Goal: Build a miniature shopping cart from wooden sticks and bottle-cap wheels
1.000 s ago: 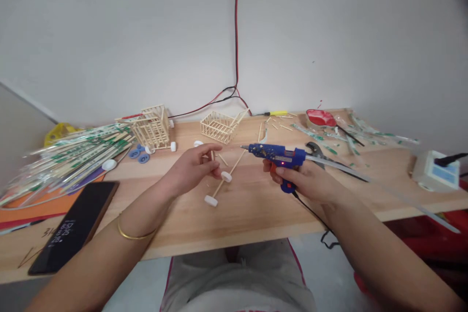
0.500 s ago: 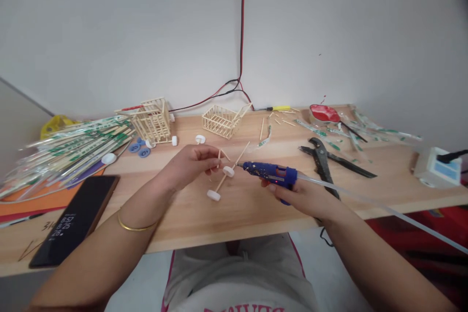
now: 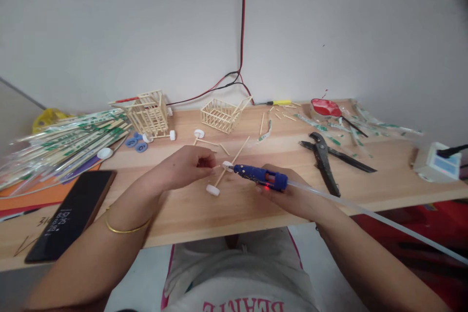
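My right hand point(image 3: 281, 190) grips a blue hot glue gun point(image 3: 261, 177), its nozzle pointing left at a white wheel. A clear glue stick point(image 3: 351, 207) trails from the gun's back. My left hand point(image 3: 192, 165) is closed in a pinch on a short wooden stick point(image 3: 217, 167), of which only the end shows. Between the hands lies a thin wooden axle point(image 3: 241, 150) with one white wheel point(image 3: 212, 190) at its near end and another white wheel point(image 3: 226, 165) partway along. Behind my left hand are a wheel with a stick point(image 3: 199, 134) and a loose short stick point(image 3: 224, 149).
A stick cart with wheels point(image 3: 148, 117) and a stick basket point(image 3: 219, 116) stand at the back. Wrapped chopsticks point(image 3: 73, 144), blue wheels point(image 3: 141, 147) and a phone point(image 3: 71, 217) lie left. Pliers point(image 3: 321, 161), a red-topped container point(image 3: 325, 108) and a white box point(image 3: 438, 162) are right.
The glue gun has moved left and slightly down, bringing its nozzle to the inner wheel. My left hand's stick has turned from upright to pointing toward that wheel.
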The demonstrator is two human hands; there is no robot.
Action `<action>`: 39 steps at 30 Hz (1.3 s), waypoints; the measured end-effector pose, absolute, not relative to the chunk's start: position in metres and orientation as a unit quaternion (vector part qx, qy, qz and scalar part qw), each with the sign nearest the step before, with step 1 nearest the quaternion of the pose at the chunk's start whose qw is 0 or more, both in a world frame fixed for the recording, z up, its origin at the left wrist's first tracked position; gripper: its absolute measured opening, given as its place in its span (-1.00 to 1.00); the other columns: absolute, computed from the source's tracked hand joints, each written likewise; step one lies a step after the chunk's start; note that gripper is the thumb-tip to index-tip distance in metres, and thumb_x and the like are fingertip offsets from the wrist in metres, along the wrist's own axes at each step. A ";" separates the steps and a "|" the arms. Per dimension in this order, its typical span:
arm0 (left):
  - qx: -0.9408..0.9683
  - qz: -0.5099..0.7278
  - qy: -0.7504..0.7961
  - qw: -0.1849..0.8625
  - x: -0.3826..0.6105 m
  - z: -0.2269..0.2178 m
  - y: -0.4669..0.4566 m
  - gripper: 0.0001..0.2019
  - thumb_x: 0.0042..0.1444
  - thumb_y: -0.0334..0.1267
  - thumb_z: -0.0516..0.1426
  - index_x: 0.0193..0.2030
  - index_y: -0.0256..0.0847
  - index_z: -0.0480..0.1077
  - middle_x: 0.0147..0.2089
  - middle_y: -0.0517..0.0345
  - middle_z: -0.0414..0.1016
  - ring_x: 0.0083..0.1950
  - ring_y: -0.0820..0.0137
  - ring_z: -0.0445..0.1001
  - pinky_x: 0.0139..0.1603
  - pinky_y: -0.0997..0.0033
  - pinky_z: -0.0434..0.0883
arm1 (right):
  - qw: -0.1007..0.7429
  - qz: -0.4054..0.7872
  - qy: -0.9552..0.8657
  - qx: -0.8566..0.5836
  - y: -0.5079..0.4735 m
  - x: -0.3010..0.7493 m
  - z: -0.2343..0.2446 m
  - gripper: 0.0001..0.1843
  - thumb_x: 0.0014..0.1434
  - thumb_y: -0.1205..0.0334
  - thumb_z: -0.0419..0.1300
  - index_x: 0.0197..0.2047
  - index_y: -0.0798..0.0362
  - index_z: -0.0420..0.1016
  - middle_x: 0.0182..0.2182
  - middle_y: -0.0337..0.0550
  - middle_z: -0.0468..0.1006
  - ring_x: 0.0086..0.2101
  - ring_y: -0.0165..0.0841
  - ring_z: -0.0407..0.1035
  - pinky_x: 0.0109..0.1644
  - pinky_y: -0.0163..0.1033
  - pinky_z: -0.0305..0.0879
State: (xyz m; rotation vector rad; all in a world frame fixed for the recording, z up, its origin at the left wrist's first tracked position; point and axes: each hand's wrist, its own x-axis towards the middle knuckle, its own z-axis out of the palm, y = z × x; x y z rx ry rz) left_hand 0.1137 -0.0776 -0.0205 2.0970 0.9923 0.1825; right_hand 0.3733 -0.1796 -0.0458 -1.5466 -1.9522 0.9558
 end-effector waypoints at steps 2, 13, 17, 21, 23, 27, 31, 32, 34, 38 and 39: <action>0.838 0.037 0.387 0.382 0.110 -0.016 -0.077 -0.87 0.06 -0.23 0.09 -0.37 -0.23 0.38 -0.45 0.26 0.37 -0.42 0.49 0.28 -0.44 0.52 0.18 | 0.224 0.351 -0.715 -0.561 -0.178 0.370 -0.046 -0.85 0.19 0.12 0.16 -0.31 0.02 0.38 -0.42 -0.23 0.47 -0.39 -0.36 0.34 -0.31 -0.28 0.20; 0.885 -0.085 0.333 0.316 0.100 -0.007 -0.081 -0.80 0.08 -0.12 0.10 -0.40 -0.20 0.38 -0.43 0.21 0.40 -0.43 0.45 0.27 -0.45 0.47 0.10 | 0.201 0.345 -0.727 -0.559 -0.175 0.365 -0.050 -0.79 0.22 0.05 0.14 -0.33 0.02 0.36 -0.45 -0.25 0.44 -0.43 -0.37 0.32 -0.34 -0.29 0.18; 0.890 -0.086 0.327 0.307 0.104 -0.008 -0.082 -0.85 0.06 -0.18 0.12 -0.40 -0.21 0.38 -0.41 0.20 0.41 -0.40 0.44 0.29 -0.42 0.46 0.11 | 0.188 0.348 -0.725 -0.563 -0.176 0.366 -0.051 -0.81 0.22 0.06 0.14 -0.31 0.00 0.35 -0.45 -0.26 0.44 -0.42 -0.36 0.32 -0.34 -0.28 0.19; 0.896 -0.083 0.321 0.296 0.109 -0.007 -0.085 -0.91 0.03 -0.27 0.11 -0.42 -0.22 0.37 -0.42 0.21 0.39 -0.41 0.45 0.27 -0.41 0.46 0.10 | 0.187 0.342 -0.722 -0.571 -0.175 0.365 -0.051 -0.80 0.22 0.06 0.14 -0.33 0.00 0.34 -0.45 -0.25 0.43 -0.43 -0.36 0.33 -0.33 -0.28 0.20; 0.898 -0.077 0.315 0.297 0.110 -0.008 -0.085 -0.92 0.03 -0.29 0.11 -0.43 -0.22 0.35 -0.42 0.22 0.37 -0.42 0.46 0.25 -0.42 0.46 0.10 | 0.184 0.343 -0.722 -0.572 -0.175 0.365 -0.050 -0.79 0.22 0.05 0.13 -0.33 0.01 0.34 -0.45 -0.25 0.43 -0.43 -0.36 0.33 -0.33 -0.28 0.19; 0.900 -0.071 0.308 0.299 0.112 -0.011 -0.085 -0.92 0.02 -0.30 0.11 -0.46 -0.22 0.32 -0.44 0.24 0.35 -0.43 0.47 0.22 -0.42 0.46 0.08 | 0.182 0.348 -0.723 -0.568 -0.175 0.366 -0.051 -0.78 0.22 0.04 0.13 -0.34 0.01 0.32 -0.45 -0.26 0.42 -0.42 -0.36 0.32 -0.33 -0.28 0.19; 0.904 -0.062 0.299 0.299 0.111 -0.014 -0.085 -0.95 -0.01 -0.39 0.07 -0.46 -0.21 0.32 -0.44 0.25 0.34 -0.43 0.48 0.21 -0.42 0.46 0.07 | 0.180 0.347 -0.726 -0.566 -0.175 0.366 -0.051 -0.79 0.22 0.06 0.13 -0.35 0.00 0.31 -0.46 -0.27 0.42 -0.44 -0.37 0.31 -0.35 -0.30 0.17; 0.904 -0.061 0.299 0.300 0.111 -0.014 -0.085 -0.94 -0.02 -0.41 0.07 -0.46 -0.21 0.32 -0.44 0.25 0.33 -0.43 0.48 0.21 -0.42 0.46 0.07 | 0.179 0.344 -0.727 -0.567 -0.175 0.366 -0.051 -0.79 0.22 0.07 0.14 -0.36 0.00 0.30 -0.47 -0.27 0.42 -0.44 -0.38 0.30 -0.36 -0.30 0.16; 0.903 -0.061 0.299 0.303 0.111 -0.015 -0.085 -0.94 -0.03 -0.41 0.07 -0.46 -0.21 0.33 -0.44 0.24 0.33 -0.43 0.47 0.21 -0.43 0.46 0.07 | 0.178 0.339 -0.728 -0.569 -0.175 0.366 -0.051 -0.79 0.21 0.07 0.14 -0.37 0.00 0.30 -0.48 -0.28 0.42 -0.45 -0.38 0.30 -0.36 -0.30 0.16; 0.901 -0.058 0.299 0.310 0.110 -0.016 -0.085 -0.94 -0.04 -0.42 0.07 -0.45 -0.21 0.32 -0.44 0.25 0.33 -0.44 0.47 0.20 -0.44 0.46 0.06 | 0.182 0.332 -0.730 -0.569 -0.175 0.366 -0.054 -0.79 0.21 0.06 0.14 -0.36 0.00 0.31 -0.47 -0.27 0.44 -0.44 -0.37 0.32 -0.35 -0.30 0.17; 0.899 -0.058 0.300 0.312 0.110 -0.016 -0.085 -0.94 -0.03 -0.42 0.07 -0.45 -0.20 0.32 -0.45 0.26 0.33 -0.44 0.48 0.20 -0.44 0.46 0.06 | 0.182 0.331 -0.730 -0.569 -0.175 0.366 -0.054 -0.79 0.21 0.06 0.14 -0.36 0.00 0.31 -0.46 -0.27 0.44 -0.44 -0.37 0.32 -0.34 -0.30 0.17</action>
